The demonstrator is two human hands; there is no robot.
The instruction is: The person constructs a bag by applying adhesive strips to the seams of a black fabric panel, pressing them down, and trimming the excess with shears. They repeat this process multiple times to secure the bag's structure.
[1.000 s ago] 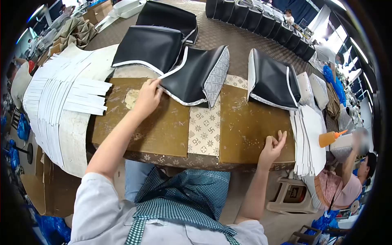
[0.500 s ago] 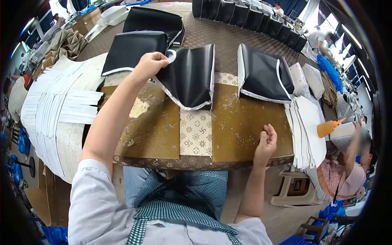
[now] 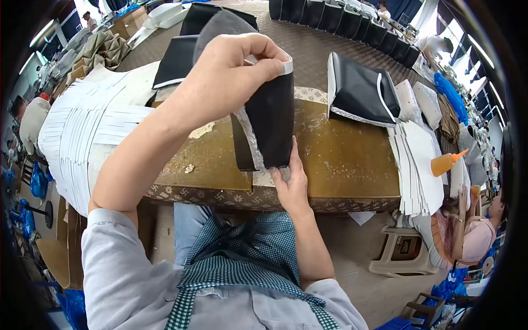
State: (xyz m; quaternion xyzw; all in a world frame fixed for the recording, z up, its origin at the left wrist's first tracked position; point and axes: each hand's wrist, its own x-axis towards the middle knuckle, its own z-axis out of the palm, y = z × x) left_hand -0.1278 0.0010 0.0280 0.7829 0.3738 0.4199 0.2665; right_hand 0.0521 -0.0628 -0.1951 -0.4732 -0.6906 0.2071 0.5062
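A black leather-look bag body (image 3: 278,121) with pale unfinished edges is held upright over the near side of the table. My left hand (image 3: 236,71) is closed at its top, pinching a white strip (image 3: 287,65) on the rim between thumb and fingers. Down at the bottom corner, my right hand (image 3: 292,187) grips the bag with the thumb on one side and fingers along the other. The left hand and forearm hide part of the bag's upper portion. Another black bag body (image 3: 363,91) with a white handle strip lies to the right.
White strips (image 3: 82,121) spread across the table's left. White sheets (image 3: 416,165) and an orange glue bottle (image 3: 448,163) lie at the right. More black bags (image 3: 352,30) line the back. A stool (image 3: 404,250) and a seated person (image 3: 467,231) are at the right.
My left hand has lifted the bag's top and brought it nearer the camera, turning it edge-on. My right hand, empty before, has moved left and taken hold of the bottom corner.
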